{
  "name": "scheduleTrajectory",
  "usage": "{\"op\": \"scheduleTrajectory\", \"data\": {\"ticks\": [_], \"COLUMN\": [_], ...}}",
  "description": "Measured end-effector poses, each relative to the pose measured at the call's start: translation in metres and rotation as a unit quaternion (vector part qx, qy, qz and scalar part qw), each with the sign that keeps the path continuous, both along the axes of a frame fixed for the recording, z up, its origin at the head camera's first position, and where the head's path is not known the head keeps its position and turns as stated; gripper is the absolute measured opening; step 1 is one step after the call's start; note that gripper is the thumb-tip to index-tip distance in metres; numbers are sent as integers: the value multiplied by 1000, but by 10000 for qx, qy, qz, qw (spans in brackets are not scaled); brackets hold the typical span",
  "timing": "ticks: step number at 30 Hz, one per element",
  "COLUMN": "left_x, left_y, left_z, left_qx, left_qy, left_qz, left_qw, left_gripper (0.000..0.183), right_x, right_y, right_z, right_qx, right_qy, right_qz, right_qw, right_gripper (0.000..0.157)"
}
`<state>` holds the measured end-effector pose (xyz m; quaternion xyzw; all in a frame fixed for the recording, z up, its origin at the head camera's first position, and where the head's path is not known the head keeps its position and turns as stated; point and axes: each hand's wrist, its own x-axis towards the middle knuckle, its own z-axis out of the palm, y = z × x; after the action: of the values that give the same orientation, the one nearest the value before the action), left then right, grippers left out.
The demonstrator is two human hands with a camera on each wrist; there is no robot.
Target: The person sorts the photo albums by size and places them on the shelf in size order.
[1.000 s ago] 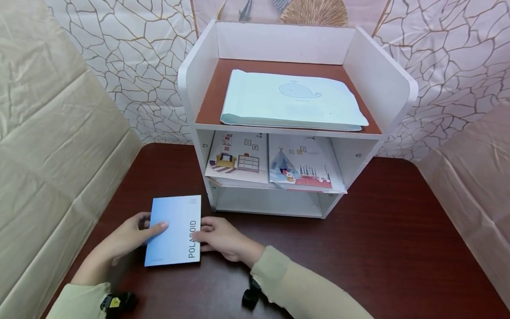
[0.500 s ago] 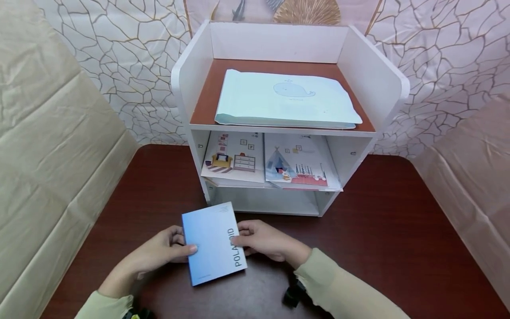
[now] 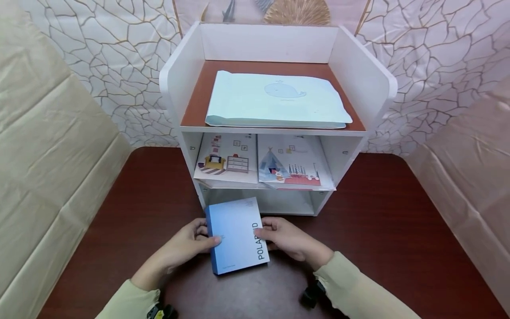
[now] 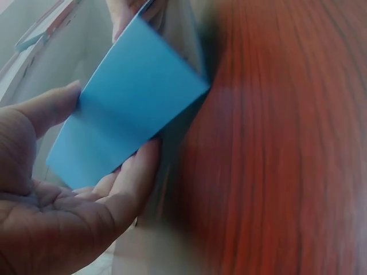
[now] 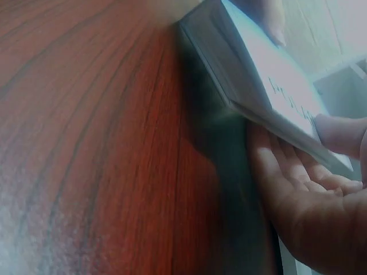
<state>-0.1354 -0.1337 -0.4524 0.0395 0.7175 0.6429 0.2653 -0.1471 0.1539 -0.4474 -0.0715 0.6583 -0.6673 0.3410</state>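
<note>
A thick album (image 3: 236, 248) with a pale blue cover and dark POLAROID lettering is held between both hands, slightly turned, before the white shelf unit. My left hand (image 3: 183, 246) grips its left side, thumb on the cover and fingers underneath. On the opposite side my right hand (image 3: 295, 243) pinches it, its thumb over the lettering. In the left wrist view the plain blue spine of the album (image 4: 126, 103) faces the camera, tilted above the wood. Seen from the right wrist, the album (image 5: 287, 91) shows its covers around a greyish inner block.
A white shelf unit (image 3: 185, 150) stands behind the hands on the dark red-brown table (image 3: 382, 248). On its top lies a pale whale-print package (image 3: 255, 102). Illustrated booklets (image 3: 231, 166) fill the middle level. The lower compartment (image 3: 283, 203) is partly hidden by the album.
Both hands have carried the album to the right, in front of the shelf's lower compartment. It has turned a little and tipped, so its darker blue spine now shows. The head view has shifted slightly.
</note>
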Motion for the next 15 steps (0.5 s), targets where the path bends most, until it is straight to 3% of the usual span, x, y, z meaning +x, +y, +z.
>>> {"op": "scheduleTrajectory", "data": {"ticks": [7,15], "left_x": [-2,2], "left_y": [15,26], "left_z": [-5,-7], "left_qx": [246,897], "left_qy": [225,-38], "left_qz": [443,315], "left_qw": [9985,9955], "left_gripper": [76,73], "right_x": [0,-4], "right_y": [3,-1], "right_z": [-3,-5], "right_qx": [-111,-261], "right_qy": [-24,-212], "right_qz": [-469,-1618], "right_qw": [9988,9863], "right_gripper": [38,42]}}
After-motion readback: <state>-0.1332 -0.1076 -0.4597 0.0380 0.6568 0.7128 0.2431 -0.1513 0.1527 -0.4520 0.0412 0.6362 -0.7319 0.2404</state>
